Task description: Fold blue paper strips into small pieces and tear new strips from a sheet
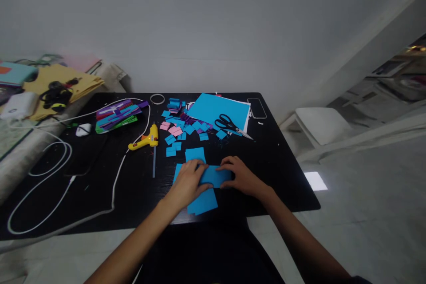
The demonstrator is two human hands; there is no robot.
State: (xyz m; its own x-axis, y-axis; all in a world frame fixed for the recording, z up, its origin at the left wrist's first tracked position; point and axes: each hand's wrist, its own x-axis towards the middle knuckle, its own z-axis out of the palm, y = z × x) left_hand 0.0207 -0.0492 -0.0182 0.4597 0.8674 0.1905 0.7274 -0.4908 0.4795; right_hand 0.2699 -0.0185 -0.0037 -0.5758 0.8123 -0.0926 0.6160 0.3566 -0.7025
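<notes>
A small blue paper piece (214, 176) lies between my two hands above other blue paper. Its left part is under the thumb and fingers of my left hand (188, 181), which is closed on it. On the other side, my right hand (242, 177) pinches the right end with thumb and fingers curled. Beneath them, blue paper sheets (203, 203) spread in a cross-like shape, one part reaching up past my left hand. Small blue paper pieces (171, 151) and pink paper pieces (175, 131) lie scattered beyond my hands. My palms hide part of the paper.
A yellow glue gun (146, 139) with a glue stick lies left of centre, beside a white cable (116, 177). Black-handled scissors (231, 125) rest on a large blue sheet (213, 106). Coloured paper strips (118, 115), a dark phone (84, 157) and a clear phone case (256, 108) surround the work.
</notes>
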